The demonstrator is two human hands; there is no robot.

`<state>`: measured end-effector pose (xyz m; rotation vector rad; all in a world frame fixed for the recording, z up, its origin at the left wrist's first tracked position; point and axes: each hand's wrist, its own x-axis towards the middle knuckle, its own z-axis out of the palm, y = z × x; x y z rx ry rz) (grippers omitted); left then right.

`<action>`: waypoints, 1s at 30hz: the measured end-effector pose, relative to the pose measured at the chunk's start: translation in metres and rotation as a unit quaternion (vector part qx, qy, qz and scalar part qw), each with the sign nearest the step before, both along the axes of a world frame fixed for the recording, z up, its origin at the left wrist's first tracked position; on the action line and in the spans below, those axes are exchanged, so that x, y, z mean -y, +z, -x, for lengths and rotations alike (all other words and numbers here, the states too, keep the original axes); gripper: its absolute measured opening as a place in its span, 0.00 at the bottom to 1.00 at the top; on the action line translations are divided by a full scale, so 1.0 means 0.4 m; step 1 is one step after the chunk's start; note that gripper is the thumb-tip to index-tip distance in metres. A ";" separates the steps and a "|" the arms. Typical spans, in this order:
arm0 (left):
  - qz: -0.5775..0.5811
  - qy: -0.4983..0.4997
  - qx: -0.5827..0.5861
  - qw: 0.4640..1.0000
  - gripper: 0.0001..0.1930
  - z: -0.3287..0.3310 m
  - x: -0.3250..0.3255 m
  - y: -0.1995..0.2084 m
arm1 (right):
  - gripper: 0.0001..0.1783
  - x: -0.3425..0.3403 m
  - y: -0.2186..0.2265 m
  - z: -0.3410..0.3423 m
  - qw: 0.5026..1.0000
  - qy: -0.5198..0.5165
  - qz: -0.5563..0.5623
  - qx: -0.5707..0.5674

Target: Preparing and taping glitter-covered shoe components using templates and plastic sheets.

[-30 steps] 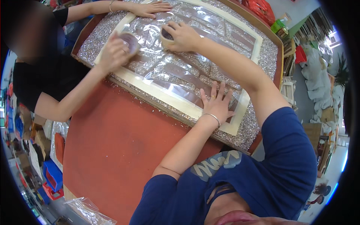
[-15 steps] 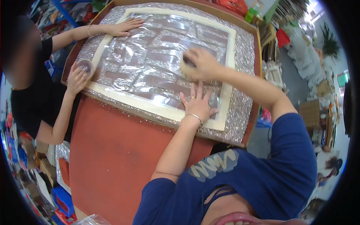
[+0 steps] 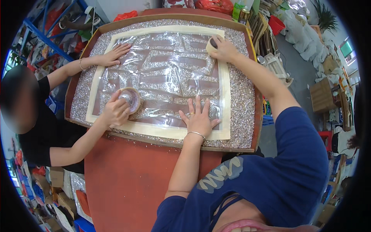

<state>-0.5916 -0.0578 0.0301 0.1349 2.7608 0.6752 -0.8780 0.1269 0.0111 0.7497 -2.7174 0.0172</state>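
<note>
A clear plastic sheet (image 3: 162, 79) with a brown patterned layer under it lies in a shallow tray (image 3: 255, 127) of glittering chips. Cream masking tape (image 3: 225, 87) borders the sheet. My right hand (image 3: 225, 50) grips a roll of masking tape (image 3: 211, 47) at the sheet's upper right corner. Lower down, my left hand (image 3: 199, 121) lies flat with fingers spread, pressing on the sheet near its bottom edge. Across from it, a co-worker's hand (image 3: 114, 111) holds another tape roll (image 3: 133, 101) on the sheet's lower left; their other hand (image 3: 115, 55) rests flat at the upper left.
The tray sits on a red-brown table (image 3: 123, 181). A green bottle (image 3: 238, 11) and a red plastic bag (image 3: 214, 5) stand behind it. To the right are a red bucket (image 3: 276, 24) and a cardboard box (image 3: 324, 94); blue shelving (image 3: 48, 34) rises at the left.
My right hand has moved its tape roll up and right to the sheet's corner. The co-worker's roll has shifted inward from the left edge onto the sheet. My left hand stays flat.
</note>
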 end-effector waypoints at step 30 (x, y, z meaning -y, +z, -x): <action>-0.009 -0.005 0.020 1.000 0.43 0.000 0.003 -0.004 | 0.49 0.263 0.007 0.079 0.987 0.133 0.089 0.027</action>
